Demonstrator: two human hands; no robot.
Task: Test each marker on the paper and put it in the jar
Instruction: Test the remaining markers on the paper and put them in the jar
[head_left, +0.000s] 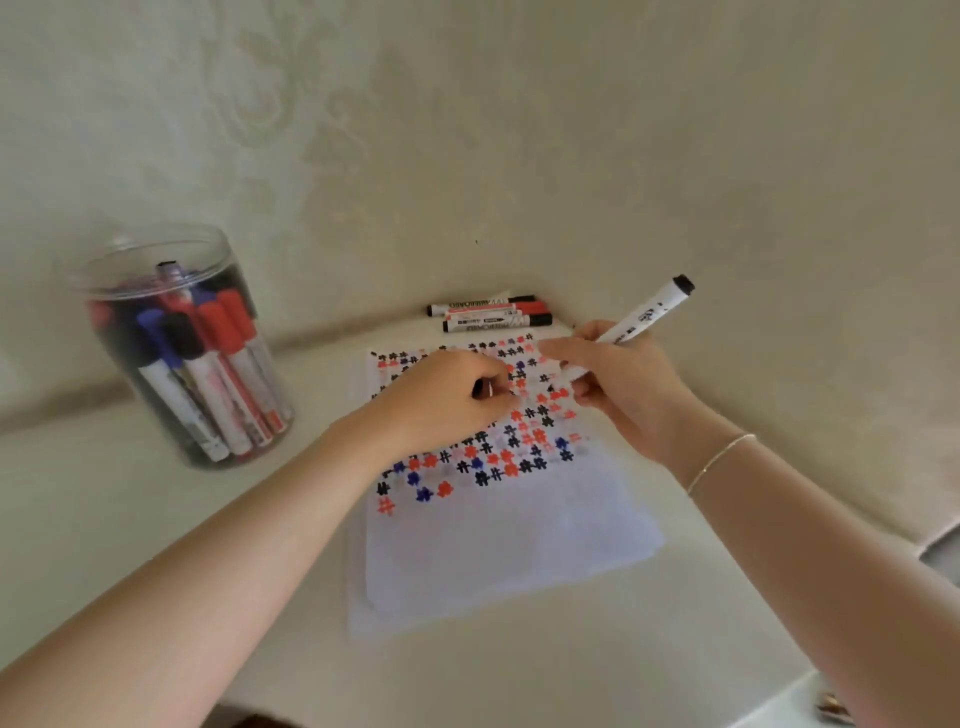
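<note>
A white sheet of paper (498, 540) lies on the table, its upper half covered in black, red and blue hash marks. My right hand (618, 384) grips a white marker (649, 312) with a black end, tilted up to the right over the paper. My left hand (447, 395) hovers above the marks with curled fingers around a small dark thing that looks like the marker's cap. A clear plastic jar (176, 343) at the left holds several red, blue and black markers. Three more markers (491, 313) lie side by side beyond the paper, against the wall.
A cream patterned wall (467, 130) rises right behind the table (156, 519). The table's right edge (883, 530) runs close to my right forearm, with a grey gap beyond it. A thin bracelet (722, 462) circles my right wrist.
</note>
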